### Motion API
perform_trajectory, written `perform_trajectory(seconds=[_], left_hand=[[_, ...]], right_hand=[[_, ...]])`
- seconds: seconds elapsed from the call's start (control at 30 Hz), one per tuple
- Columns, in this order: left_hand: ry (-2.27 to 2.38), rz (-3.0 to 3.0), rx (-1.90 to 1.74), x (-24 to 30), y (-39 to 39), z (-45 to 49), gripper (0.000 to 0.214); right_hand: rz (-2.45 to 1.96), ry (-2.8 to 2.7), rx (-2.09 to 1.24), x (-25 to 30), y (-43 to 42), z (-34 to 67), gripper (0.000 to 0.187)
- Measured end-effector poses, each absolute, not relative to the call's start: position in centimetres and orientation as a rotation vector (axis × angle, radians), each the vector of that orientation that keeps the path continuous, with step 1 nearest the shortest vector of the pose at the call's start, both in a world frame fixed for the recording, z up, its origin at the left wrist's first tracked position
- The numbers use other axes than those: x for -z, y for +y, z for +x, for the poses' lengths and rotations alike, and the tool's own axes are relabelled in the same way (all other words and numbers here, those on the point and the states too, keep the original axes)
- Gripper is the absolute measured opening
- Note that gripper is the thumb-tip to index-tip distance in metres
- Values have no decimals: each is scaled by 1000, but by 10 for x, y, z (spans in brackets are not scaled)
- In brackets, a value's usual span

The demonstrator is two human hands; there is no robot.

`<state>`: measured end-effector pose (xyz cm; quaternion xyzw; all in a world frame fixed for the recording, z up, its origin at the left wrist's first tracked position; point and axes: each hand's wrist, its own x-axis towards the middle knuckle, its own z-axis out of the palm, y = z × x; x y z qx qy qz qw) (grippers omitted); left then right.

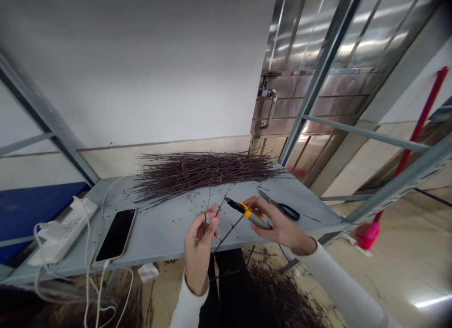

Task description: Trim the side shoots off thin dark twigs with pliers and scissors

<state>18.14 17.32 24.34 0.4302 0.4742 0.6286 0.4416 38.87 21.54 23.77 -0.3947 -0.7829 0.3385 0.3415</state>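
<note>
My left hand [200, 236] pinches a thin dark twig [221, 204] that rises toward the middle of the table. In my right hand [274, 220] is a pair of cutting pliers [251, 215] with yellow and grey handles; their black jaws lie close to the twig, and I cannot tell whether they touch it. Another twig [229, 233] slants down from the pliers past my left hand. Behind both hands a large pile of dark twigs [205, 170] lies along the back of the table. Scissors [287, 210] with black handles rest right of the pliers.
A phone [117, 234] and a white power strip [67, 231] with cables sit on the table's [158, 238] left side. Grey shelf posts [319, 73] rise at both sides. More twigs [282, 295] lie on the floor below, with a red-handled broom [370, 233] at right.
</note>
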Motion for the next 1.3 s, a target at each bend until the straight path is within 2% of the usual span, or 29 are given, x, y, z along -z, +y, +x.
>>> perform_trajectory(seconds=[0.37,0.53,0.8,0.97,1.03,1.13,1.3], left_hand=[[1160,1145,-1440,-237,173,180,21],[1130,1109,-1414,-236,174,181,26],[1154,1026,-1405,-238,173,189,31],[1203,1013,-1343,-237,169,192,32],[1217,1028,-1320,-236,169,193,31],[1223,1056,-1339,-233,171,193,30],[1227,1101,-1444,-226,181,181,25]], right_hand=[[-1025,-2009,-954,-249,214,383,41],[-1059,-2075,-812,-249,215,382,35],[-1117,-2101,-49,-223,217,373,29],[-948,-1958,597,-194,230,373,28],[-894,-1902,708,-187,235,372,30],[-926,-1921,568,-185,234,370,31],[-1120,-1932,-347,-195,215,365,32]])
